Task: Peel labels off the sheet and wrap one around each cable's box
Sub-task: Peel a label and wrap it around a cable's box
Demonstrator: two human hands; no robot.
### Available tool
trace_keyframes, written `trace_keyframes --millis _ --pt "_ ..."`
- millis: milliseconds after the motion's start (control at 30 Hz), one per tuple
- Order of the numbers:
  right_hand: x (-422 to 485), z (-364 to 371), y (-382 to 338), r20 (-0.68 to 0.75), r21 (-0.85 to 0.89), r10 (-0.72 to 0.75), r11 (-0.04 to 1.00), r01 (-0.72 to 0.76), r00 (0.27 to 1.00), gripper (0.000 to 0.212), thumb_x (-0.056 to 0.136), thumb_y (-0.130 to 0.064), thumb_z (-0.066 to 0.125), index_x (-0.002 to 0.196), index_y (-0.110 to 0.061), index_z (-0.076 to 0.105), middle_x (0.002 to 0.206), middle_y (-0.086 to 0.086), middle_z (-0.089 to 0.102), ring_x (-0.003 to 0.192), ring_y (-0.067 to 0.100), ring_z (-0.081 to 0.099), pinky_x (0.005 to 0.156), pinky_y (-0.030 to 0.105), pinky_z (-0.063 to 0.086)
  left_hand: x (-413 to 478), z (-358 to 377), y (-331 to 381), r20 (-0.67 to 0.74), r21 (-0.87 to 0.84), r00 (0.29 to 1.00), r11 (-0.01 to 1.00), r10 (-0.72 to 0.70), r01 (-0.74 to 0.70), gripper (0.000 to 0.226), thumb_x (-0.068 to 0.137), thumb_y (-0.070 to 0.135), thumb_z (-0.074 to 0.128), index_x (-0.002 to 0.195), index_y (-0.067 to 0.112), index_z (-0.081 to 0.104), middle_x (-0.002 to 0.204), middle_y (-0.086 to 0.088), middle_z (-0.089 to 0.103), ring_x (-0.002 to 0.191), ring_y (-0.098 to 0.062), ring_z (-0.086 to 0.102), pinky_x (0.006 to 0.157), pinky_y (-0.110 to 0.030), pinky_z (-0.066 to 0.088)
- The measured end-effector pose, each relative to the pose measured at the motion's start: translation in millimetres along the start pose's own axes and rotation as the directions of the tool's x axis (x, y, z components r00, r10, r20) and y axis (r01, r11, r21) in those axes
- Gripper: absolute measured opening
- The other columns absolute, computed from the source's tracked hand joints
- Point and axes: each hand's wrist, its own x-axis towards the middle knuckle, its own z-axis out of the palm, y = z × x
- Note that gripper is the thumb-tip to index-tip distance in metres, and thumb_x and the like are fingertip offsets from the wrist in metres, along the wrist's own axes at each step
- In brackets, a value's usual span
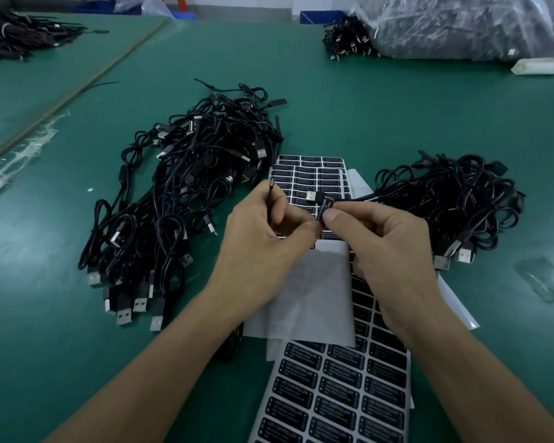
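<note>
Both hands meet over the label sheets in mid-table. My left hand (pixel 263 231) holds a thin black cable end that sticks up between its fingers, and its thumb touches the small black controller box (pixel 325 208). My right hand (pixel 375 238) pinches that box, which has a black label with white print partly round it. A USB plug (pixel 311 196) pokes out behind the box. One sheet of black labels (pixel 311 177) lies under the hands, another label sheet (pixel 333 391) lies nearer me. A white backing paper (pixel 314 302) lies between them.
A big pile of black USB cables (pixel 186 193) lies left of the hands, a smaller cable pile (pixel 451 199) to the right. Far right stands a plastic bag of cables (pixel 461 24); more cables (pixel 13 36) lie far left. A clear plastic scrap (pixel 547 279) lies on the green mat.
</note>
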Motion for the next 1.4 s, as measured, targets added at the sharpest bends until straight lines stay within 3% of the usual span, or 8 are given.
trace_keyframes --millis 233,400,633,867,1033,1167,1300,1400 --pt "2.0 -0.8 -0.1 0.023 -0.002 -0.029 1.0 0.029 0.999 0.009 0.084 -0.018 0.076 0.075 -0.02 0.077 0.077 0.03 0.06 0.061 0.017 0.047 0.055 0.024 0.041 -3.7 -1.6 3.7 0.041 -0.017 0.999 1.0 -0.019 0.02 0.041 0.079 0.025 0.073 0.078 0.02 0.033 0.076 -0.003 0.075 0.078 -0.042 0.065 0.06 -0.055 0.052" --pt "2.6 -2.6 -0.3 -0.035 0.095 -0.005 0.995 0.008 0.999 0.017 0.085 -0.016 0.075 0.069 -0.019 0.075 0.05 -0.005 0.043 0.04 0.002 0.029 0.04 0.012 0.028 -2.8 -2.5 1.1 0.038 -0.084 0.994 0.991 -0.1 0.102 0.036 0.085 0.062 0.044 0.079 0.027 0.05 0.083 -0.004 0.076 0.065 -0.022 0.073 0.04 -0.026 0.044" --pt "-1.6 -0.3 -10.1 0.098 0.268 0.045 0.961 -0.07 0.994 0.016 0.085 -0.011 0.073 0.071 -0.019 0.076 0.05 -0.014 0.055 0.044 0.003 0.042 0.043 0.011 0.034 0.3 -6.6 -4.6 0.014 -0.017 1.0 1.0 -0.013 0.014 0.02 0.089 0.028 0.031 0.073 0.024 0.044 0.062 -0.003 0.062 0.054 -0.015 0.049 0.048 -0.026 0.035" --pt "-3.9 2.5 -11.4 0.221 0.381 0.097 0.907 -0.177 0.97 0.012 0.06 -0.035 0.076 0.067 -0.025 0.076 0.058 -0.009 0.048 0.055 0.005 0.037 0.043 0.017 0.03 -2.8 -6.8 -6.4 0.099 0.032 0.995 0.999 -0.017 0.014 0.039 0.087 0.056 0.032 0.081 0.02 0.046 0.057 0.011 0.034 0.049 -0.006 0.026 0.047 -0.026 0.026" --pt "-3.4 1.6 -8.5 0.25 0.473 0.076 0.86 -0.19 0.965 0.006 0.068 -0.029 0.074 0.073 -0.026 0.075 0.077 -0.004 0.067 0.067 0.008 0.058 0.049 0.02 0.043 -2.0 -7.4 -4.3 0.109 0.039 0.994 0.999 -0.006 0.002 0.036 0.089 0.046 0.032 0.084 0.028 0.061 0.053 0.012 0.036 0.046 -0.005 0.028 0.048 -0.026 0.026" --pt "-4.3 3.5 -8.1 0.221 0.493 0.046 0.856 -0.152 0.974 0.035 0.068 -0.026 0.074 0.103 -0.031 0.072 0.088 0.005 0.074 0.076 0.014 0.066 0.057 0.024 0.051 -2.4 -8.2 -4.3 0.117 0.053 0.991 0.995 0.072 -0.079 0.03 0.1 0.023 0.04 0.099 0.021 0.069 0.062 0.021 0.052 0.051 0.002 0.044 0.05 -0.011 0.033" --pt "-4.9 4.4 -6.3 0.132 0.389 0.009 0.919 -0.06 0.991 0.05 0.074 -0.019 0.076 0.118 -0.037 0.063 0.083 -0.002 0.073 0.079 0.01 0.067 0.066 0.021 0.053 -1.4 -6.6 -5.4 0.142 0.142 0.982 0.979 0.124 -0.144 0.028 0.097 0.026 0.048 0.102 0.045 0.068 0.081 0.021 0.061 0.072 -0.001 0.057 0.065 -0.026 0.049" --pt "-3.9 3.4 -5.1 0.084 0.341 -0.005 0.94 -0.024 0.996 0.049 0.083 -0.002 0.074 0.118 -0.033 0.062 0.076 -0.005 0.071 0.074 0.005 0.066 0.067 0.017 0.052 -2.2 -7.6 -6.0 0.167 0.105 0.979 0.985 0.117 -0.136 0.019 0.094 0.025 0.06 0.1 0.034 0.075 0.074 0.015 0.067 0.069 -0.004 0.061 0.067 -0.031 0.056"
